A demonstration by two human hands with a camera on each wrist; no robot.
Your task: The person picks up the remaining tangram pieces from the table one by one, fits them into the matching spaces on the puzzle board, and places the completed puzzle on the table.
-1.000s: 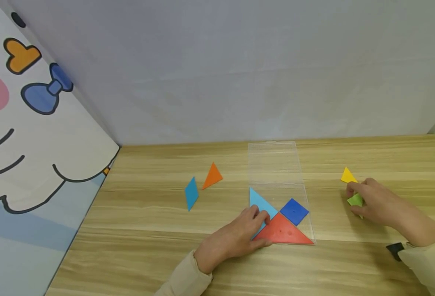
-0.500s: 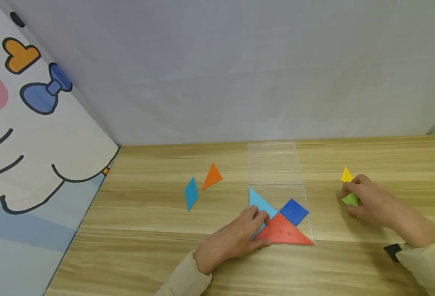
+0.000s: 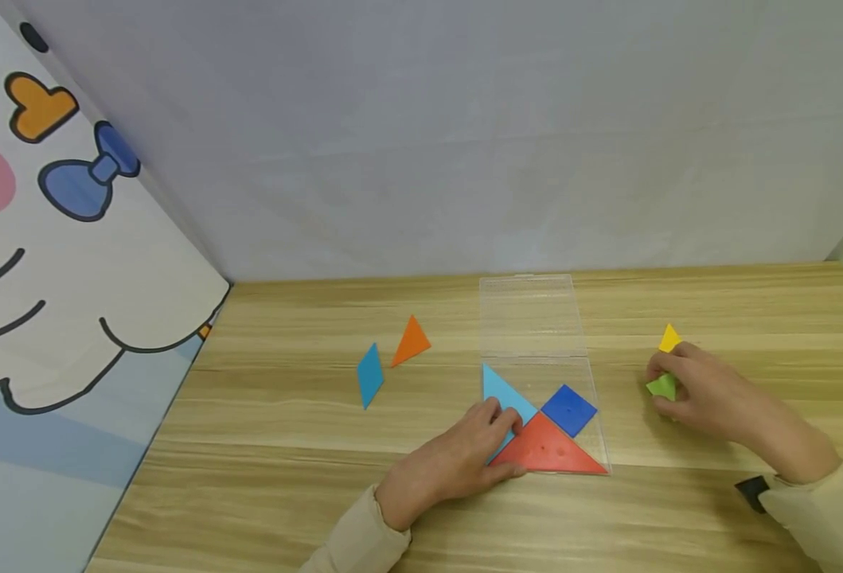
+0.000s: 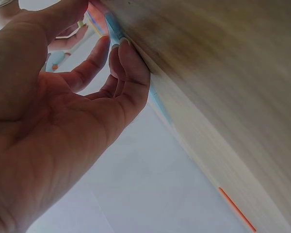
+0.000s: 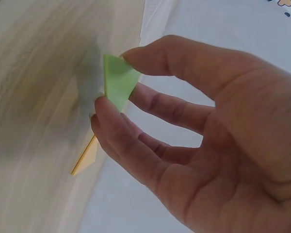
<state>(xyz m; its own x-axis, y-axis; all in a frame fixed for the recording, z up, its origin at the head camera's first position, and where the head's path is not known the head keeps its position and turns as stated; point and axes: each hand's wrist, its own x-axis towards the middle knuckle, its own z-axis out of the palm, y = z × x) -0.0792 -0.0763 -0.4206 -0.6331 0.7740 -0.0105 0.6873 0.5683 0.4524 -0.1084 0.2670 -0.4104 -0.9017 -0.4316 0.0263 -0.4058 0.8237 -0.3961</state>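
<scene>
In the head view my right hand (image 3: 715, 394) pinches a light green tangram piece (image 3: 661, 387) between thumb and fingers. The right wrist view shows this green piece held up on edge beside the table, its corners partly covered by fingertips. My left hand (image 3: 460, 454) rests with bent fingers on the light blue triangle (image 3: 505, 391), its thumb at the front edge of the red triangle (image 3: 553, 446). A dark blue square (image 3: 569, 411) lies beside these two in the near half of the clear plastic case (image 3: 533, 317). Just beyond my right hand lies a yellow triangle (image 3: 669, 337), partly covered.
Left of the case, an orange triangle (image 3: 411, 342) and a blue parallelogram (image 3: 371, 377) lie on the wooden table (image 3: 263, 493). A pale cloth wall (image 3: 421, 143) rises behind the table. A cartoon-printed panel (image 3: 127, 270) stands at the left.
My right hand has moved a little to the left with the green piece, covering more of the yellow triangle. My left hand has stayed in place.
</scene>
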